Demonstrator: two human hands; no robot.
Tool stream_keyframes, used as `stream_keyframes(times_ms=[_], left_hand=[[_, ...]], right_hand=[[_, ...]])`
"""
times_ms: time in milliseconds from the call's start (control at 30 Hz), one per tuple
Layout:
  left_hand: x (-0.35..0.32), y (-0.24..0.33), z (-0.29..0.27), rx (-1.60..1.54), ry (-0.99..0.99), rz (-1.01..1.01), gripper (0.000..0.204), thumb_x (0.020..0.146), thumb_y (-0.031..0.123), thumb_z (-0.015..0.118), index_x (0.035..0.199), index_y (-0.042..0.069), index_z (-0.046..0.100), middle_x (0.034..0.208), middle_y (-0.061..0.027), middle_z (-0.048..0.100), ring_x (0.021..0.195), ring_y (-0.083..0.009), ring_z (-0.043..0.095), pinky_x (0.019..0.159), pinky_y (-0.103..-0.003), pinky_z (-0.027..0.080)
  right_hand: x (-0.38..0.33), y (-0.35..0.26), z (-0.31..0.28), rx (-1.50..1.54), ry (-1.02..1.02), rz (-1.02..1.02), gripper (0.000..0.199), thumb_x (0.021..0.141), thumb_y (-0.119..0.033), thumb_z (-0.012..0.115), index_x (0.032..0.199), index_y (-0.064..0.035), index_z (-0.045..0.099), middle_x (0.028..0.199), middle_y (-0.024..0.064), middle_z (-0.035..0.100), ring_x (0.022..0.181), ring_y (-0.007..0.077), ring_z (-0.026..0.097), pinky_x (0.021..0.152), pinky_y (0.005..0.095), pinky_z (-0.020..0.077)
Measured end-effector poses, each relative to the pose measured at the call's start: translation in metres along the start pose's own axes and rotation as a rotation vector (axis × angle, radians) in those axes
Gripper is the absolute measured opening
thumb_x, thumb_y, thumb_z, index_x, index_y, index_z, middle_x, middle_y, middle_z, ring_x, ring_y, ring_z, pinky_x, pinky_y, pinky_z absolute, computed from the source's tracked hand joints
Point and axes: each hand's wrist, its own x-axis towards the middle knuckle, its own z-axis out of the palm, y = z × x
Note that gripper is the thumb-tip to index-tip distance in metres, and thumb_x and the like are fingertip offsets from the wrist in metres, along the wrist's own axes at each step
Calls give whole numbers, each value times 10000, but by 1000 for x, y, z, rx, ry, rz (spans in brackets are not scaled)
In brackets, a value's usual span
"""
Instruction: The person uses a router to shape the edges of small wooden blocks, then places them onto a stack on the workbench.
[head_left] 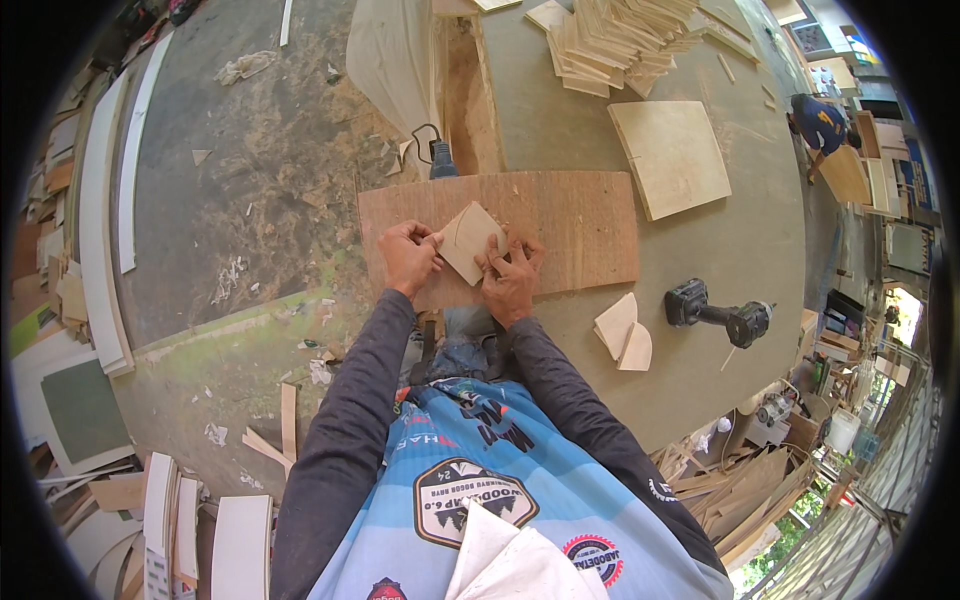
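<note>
A small pale plywood piece (pixel 466 238) with a curved line on it lies over a reddish-brown wooden board (pixel 590 225). My left hand (pixel 408 258) pinches its left corner between thumb and fingers. On its right edge, the fingers of my right hand (pixel 510 278) are bent and grip it. Behind the board's far edge a dark corded power tool (pixel 441 160) sticks out, its lower part hidden by the board. To the right of my right hand rest two small plywood pieces with rounded edges (pixel 623 333).
A cordless drill (pixel 718 313) lies on the table (pixel 690 390) at right. Beyond are a square plywood panel (pixel 672 158) and a stack of plywood pieces (pixel 615 40). Another person (pixel 822 125) bends over a board at far right. Wood offcuts (pixel 285 430) litter the floor at left.
</note>
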Motion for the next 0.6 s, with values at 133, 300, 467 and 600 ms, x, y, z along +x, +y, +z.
stream_keyframes(times_ms=[133, 300, 467, 600], left_hand=[[0, 2, 0, 0, -2, 1, 81, 894, -32, 750, 845, -71, 698, 653, -62, 655, 495, -142, 673, 413, -268, 537], [-1, 3, 0, 1, -10, -12, 88, 901, -25, 747, 845, -67, 692, 653, -58, 656, 497, -141, 676, 416, -268, 538], [-1, 4, 0, -6, -16, -11, 87, 903, -25, 745, 849, -64, 690, 650, -59, 654, 493, -141, 673, 415, -268, 537], [-1, 6, -1, 1, -9, -20, 84, 901, -26, 747, 849, -63, 691, 647, -59, 651, 492, -140, 673, 414, -270, 537]], right_hand=[[0, 1, 1, 17, 2, 15, 392, 861, -179, 819, 1244, -103, 788, 1281, 172, 690, 1177, 371, 454, 1019, 463, 428], [1, -1, 0, 28, 5, 11, 403, 855, -168, 819, 1250, -102, 785, 1304, 178, 680, 1179, 377, 450, 1031, 462, 420], [1, -2, -1, 23, -1, 15, 417, 851, -138, 816, 1265, -103, 778, 1327, 181, 676, 1183, 377, 443, 1046, 455, 407], [2, -6, -1, 74, -16, 66, 421, 851, -134, 817, 1269, -102, 775, 1323, 181, 682, 1184, 374, 440, 1049, 455, 402]])
